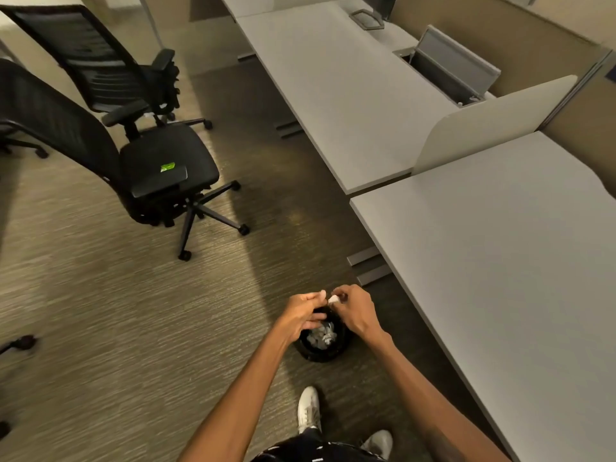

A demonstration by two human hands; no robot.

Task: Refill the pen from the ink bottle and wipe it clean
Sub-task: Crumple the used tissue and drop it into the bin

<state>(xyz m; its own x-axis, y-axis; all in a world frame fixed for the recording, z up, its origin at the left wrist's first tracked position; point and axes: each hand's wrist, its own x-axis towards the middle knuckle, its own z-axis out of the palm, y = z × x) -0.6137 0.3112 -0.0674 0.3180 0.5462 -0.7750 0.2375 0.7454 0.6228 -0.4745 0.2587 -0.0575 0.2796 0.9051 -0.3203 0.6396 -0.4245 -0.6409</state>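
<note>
I stand over a small black waste bin (340, 348) on the carpet; crumpled white paper lies inside it. Both hands hover just above the bin. My right hand (355, 310) pinches a small white scrap of tissue (333, 299) between its fingertips. My left hand (301, 311) is beside it with fingers curled, its fingertips close to the same scrap; whether it holds anything I cannot tell. No pen and no ink bottle are in view.
A grey desk (500, 261) runs along my right, a second desk (333, 95) beyond it behind a low divider (483, 128). Two black office chairs (160, 168) stand on the carpet to the left. My white shoes (308, 408) are below the bin.
</note>
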